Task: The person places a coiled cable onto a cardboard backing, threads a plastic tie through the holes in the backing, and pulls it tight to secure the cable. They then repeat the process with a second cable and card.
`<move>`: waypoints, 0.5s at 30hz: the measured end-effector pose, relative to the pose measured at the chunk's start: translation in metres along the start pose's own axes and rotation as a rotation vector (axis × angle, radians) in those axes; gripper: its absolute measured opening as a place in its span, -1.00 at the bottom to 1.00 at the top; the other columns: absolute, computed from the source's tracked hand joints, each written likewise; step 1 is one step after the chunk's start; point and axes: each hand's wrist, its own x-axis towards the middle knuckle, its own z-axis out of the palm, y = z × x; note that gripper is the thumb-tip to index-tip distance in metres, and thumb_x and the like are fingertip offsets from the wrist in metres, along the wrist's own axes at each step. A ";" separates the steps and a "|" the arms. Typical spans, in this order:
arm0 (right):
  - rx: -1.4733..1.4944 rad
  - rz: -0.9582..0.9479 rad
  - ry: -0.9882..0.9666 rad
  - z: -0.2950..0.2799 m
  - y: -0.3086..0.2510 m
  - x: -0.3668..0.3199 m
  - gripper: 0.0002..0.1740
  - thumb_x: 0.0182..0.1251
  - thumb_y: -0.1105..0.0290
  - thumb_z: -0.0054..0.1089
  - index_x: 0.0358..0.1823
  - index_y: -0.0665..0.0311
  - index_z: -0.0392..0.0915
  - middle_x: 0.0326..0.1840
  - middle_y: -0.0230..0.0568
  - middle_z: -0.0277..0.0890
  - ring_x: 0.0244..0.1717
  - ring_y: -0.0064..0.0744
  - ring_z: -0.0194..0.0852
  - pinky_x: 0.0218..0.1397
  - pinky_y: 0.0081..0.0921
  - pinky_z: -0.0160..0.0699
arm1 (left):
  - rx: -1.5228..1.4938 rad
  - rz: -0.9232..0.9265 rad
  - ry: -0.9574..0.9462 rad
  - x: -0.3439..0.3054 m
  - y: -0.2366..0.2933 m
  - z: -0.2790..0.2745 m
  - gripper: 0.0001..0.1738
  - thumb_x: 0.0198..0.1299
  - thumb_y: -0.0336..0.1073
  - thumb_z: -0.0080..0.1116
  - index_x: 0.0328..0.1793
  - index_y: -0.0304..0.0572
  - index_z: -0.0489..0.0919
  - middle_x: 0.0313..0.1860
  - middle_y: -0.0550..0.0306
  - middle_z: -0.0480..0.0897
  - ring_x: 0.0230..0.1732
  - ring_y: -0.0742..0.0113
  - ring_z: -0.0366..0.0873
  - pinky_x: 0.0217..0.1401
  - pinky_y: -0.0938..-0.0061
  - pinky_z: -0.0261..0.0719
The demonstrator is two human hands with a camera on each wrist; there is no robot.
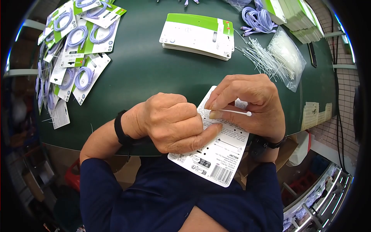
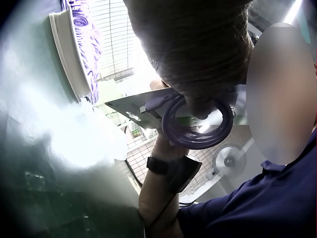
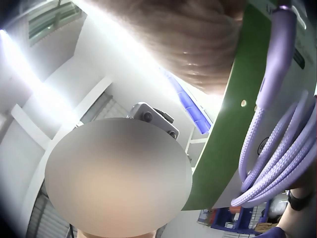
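A white printed packaging card (image 1: 220,170), back side up, is held over the table's near edge. My left hand (image 1: 174,123) grips it with curled fingers, the thumb lying across its printed face. On the card's green-and-white front is a coiled lilac cable (image 3: 270,163), also visible as a coil (image 2: 171,124) in the left wrist view; the head view hides it. Above the card, my right hand (image 1: 257,102) pinches a white cable tie (image 1: 236,112) between thumb and fingers, its small head pointing right.
Carded cables (image 1: 83,75) lie heaped at the left of the green table (image 1: 135,69). A stack of cards (image 1: 197,36) sits at the back. Loose cable ties (image 1: 261,58) spill from a clear bag (image 1: 288,54) near coiled cables (image 1: 259,19) and card stacks (image 1: 301,17) at right.
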 end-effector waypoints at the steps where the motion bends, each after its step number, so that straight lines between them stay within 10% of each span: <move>1: -0.002 0.006 -0.020 -0.001 0.001 0.001 -0.81 0.17 0.69 0.59 -0.24 0.36 0.75 -0.26 -0.07 0.84 -0.27 -0.38 0.86 -0.22 -0.52 0.78 | 0.012 -0.005 0.015 0.001 0.001 0.001 -0.61 -0.01 -0.27 0.40 -0.03 -0.29 0.78 -0.54 0.45 0.36 -0.56 0.57 0.35 -0.59 0.58 0.18; 15: 0.105 0.206 0.087 0.006 -0.005 -0.001 -0.80 0.20 0.72 0.54 -0.22 0.38 0.70 -0.20 -0.07 0.84 -0.23 -0.40 0.90 -0.17 -0.51 0.88 | -0.009 -0.039 -0.064 -0.001 0.002 -0.005 -0.50 -0.08 -0.25 0.47 0.07 -0.23 0.80 -0.49 0.39 0.41 -0.55 0.54 0.37 -0.52 0.54 0.29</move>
